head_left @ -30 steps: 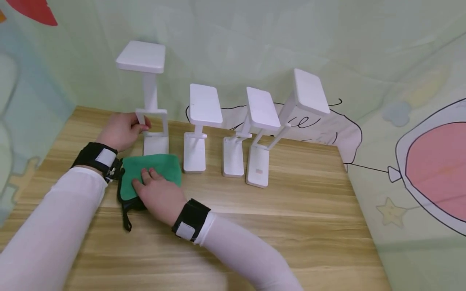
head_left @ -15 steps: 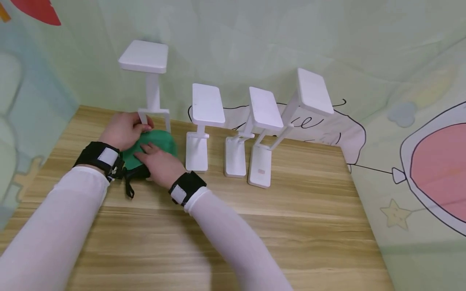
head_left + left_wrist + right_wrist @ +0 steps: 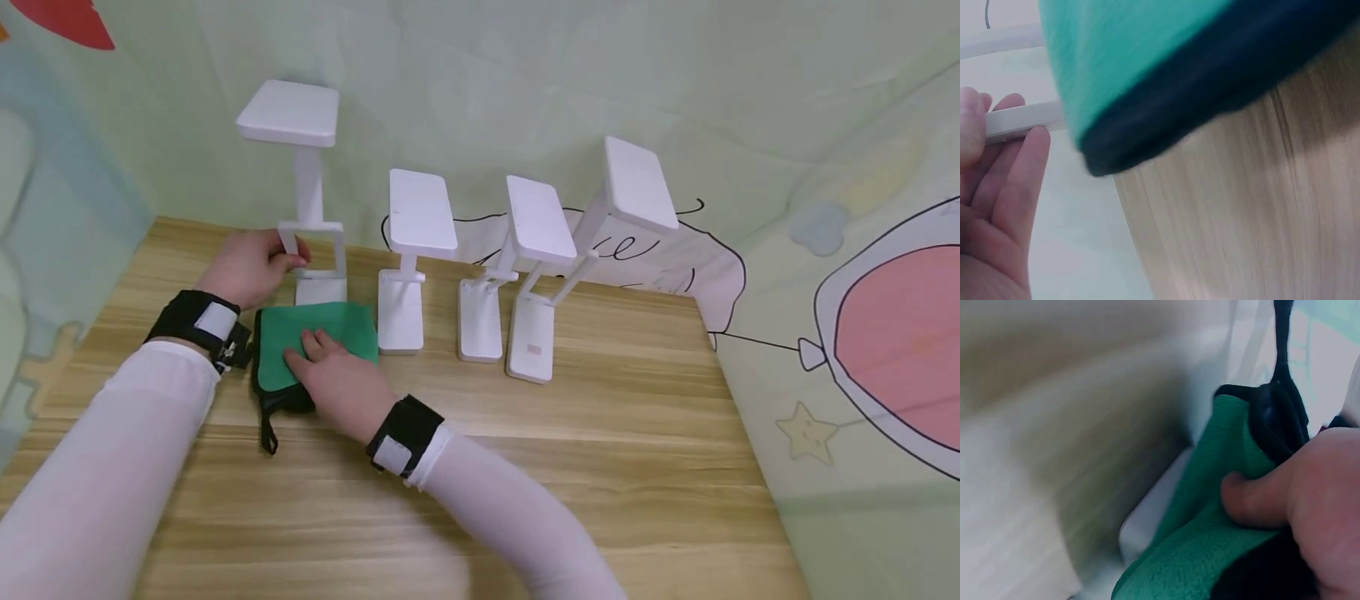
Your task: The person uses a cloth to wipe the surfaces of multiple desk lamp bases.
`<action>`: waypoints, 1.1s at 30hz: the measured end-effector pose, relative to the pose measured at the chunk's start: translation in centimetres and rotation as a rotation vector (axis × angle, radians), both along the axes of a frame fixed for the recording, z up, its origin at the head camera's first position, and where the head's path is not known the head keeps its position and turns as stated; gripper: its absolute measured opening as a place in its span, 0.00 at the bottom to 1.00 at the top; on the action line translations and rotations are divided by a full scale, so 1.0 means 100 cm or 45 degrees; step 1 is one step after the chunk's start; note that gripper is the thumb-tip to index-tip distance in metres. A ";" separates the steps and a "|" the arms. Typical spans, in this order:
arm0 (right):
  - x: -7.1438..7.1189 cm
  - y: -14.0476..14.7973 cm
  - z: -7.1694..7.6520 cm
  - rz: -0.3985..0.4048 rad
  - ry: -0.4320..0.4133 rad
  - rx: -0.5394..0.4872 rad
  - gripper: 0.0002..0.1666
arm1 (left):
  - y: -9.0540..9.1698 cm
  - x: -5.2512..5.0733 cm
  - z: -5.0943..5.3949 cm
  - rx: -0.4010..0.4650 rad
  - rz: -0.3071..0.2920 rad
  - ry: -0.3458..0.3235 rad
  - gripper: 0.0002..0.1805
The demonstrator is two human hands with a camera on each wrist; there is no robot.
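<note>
My left hand (image 3: 243,268) pinches one leg of the lower arm of the leftmost white desk lamp (image 3: 321,290); in the left wrist view its fingers (image 3: 1025,172) and thumb lie on either side of the white bar (image 3: 1029,119). Against the front of that lamp's base is a green cloth (image 3: 281,329) with a black edge and a hanging black loop. On top of the cloth rests my right hand (image 3: 347,387), pressing it with its fingers laid out. From the right wrist, the thumb (image 3: 1257,499) lies on the green fabric (image 3: 1210,525). Most of the lamp base is hidden.
To the right stand three more white desk lamps: one beside the cloth (image 3: 401,312), another (image 3: 480,321) in the middle, and the last (image 3: 532,337) turned slightly. All stand on a wooden table (image 3: 600,450), with a printed curtain (image 3: 525,75) behind.
My right hand first slid the cloth up over the lamp base toward the lamp arm, then drew it back toward the front. The left hand kept its hold on the lamp.
</note>
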State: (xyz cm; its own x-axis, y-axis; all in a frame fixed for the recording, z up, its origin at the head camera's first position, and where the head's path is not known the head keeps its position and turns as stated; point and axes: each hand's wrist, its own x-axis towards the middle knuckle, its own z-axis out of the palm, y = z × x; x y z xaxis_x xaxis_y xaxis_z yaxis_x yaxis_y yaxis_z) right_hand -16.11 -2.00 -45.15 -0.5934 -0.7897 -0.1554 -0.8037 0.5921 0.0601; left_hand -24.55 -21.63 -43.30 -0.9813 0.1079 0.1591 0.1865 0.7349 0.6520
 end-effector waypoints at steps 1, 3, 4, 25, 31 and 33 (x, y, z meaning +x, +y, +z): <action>0.004 0.000 0.000 0.023 0.008 0.001 0.34 | 0.000 0.000 0.000 0.001 0.000 0.003 0.08; 0.008 -0.001 0.000 0.068 0.010 -0.004 0.32 | 0.000 0.000 -0.001 0.005 0.001 -0.003 0.08; 0.009 -0.003 -0.001 0.094 0.008 -0.008 0.32 | 0.000 0.000 -0.001 0.006 0.005 -0.007 0.08; -0.028 -0.016 -0.002 -0.133 -0.001 -0.023 0.31 | -0.001 -0.001 0.001 0.025 -0.013 -0.085 0.11; 0.001 -0.004 0.007 -0.055 0.000 0.071 0.32 | -0.001 0.001 0.002 0.017 -0.005 -0.071 0.10; 0.008 -0.003 0.010 -0.034 0.005 0.087 0.32 | -0.001 0.000 0.004 0.015 -0.006 -0.073 0.10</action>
